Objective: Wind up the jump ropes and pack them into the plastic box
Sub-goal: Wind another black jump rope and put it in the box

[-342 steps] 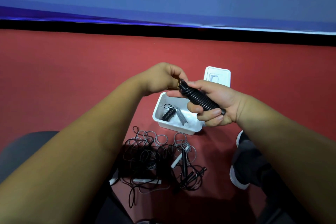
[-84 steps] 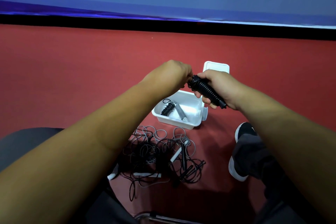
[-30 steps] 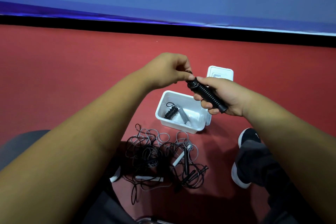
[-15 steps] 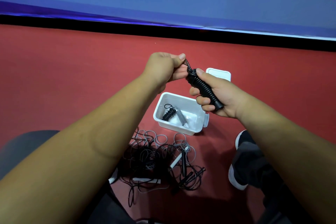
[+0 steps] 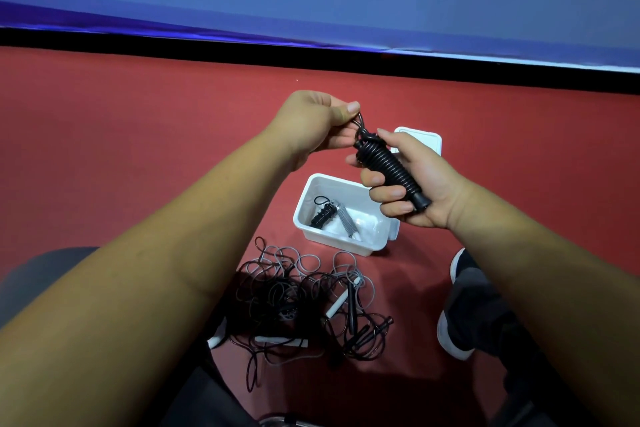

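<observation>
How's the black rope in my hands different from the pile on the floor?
The black rope is wound in tight coils; the pile lies in loose tangles. The black rope is one colour; the pile adds grey cord and white handles. The right hand grips the black rope; the pile sits on the floor. Neither is in the plastic box yet.

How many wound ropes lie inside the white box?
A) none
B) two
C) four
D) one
B: a black bundle and a grey bundle lie side by side in the box; the third rope is gripped by the right hand and pinched by the left hand.
</observation>
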Demonstrator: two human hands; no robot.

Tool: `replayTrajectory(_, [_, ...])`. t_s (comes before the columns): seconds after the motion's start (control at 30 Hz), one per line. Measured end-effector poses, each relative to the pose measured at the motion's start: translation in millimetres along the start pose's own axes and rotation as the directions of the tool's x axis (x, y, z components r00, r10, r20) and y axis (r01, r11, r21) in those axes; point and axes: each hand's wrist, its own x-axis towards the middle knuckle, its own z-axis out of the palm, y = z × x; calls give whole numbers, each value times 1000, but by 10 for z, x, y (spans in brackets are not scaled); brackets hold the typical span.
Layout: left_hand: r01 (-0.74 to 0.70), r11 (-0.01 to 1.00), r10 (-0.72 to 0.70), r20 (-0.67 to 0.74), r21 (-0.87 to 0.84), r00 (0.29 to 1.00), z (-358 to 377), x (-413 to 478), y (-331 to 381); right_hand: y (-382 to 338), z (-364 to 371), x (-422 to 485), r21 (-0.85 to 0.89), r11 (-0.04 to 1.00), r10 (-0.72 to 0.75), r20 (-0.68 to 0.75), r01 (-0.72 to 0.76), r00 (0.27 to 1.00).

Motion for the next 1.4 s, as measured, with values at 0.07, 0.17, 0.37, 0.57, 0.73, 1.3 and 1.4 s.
replayTrajectory(0.07, [-24,1000,24,-25,1,999,19,5,-1,-12,20,7,0,1000,-1,-5,1,1000])
replayTrajectory(0.17, [-76,997,76,-72,4,995,41,21,26,-38,60,-8,-48,999,0,-25,-1,1000])
replayTrajectory(0.37, [-44,998,37,-145,-48,989,51,86,-16,-63,73,24,-113,994,-10,-61,3,998])
replayTrajectory(0.57, [35,998,-35,-13,49,999,-54,194,-128,94,-23,111,-181,983,-63,-163,34,985])
replayTrajectory(0.73, [45,994,-41,-49,99,998,-106,312,-227,68,-88,253,-237,969,-149,-342,68,928])
replayTrajectory(1.3, [467,877,-480,-181,-113,858,-639,1075,-1758,862,-1274,1666,-96,984,54,-648,-152,760])
replayTrajectory(1.4, [532,833,-553,-177,-155,814,-753,1102,-2116,1124,-1464,1933,-68,980,95,-676,-190,731])
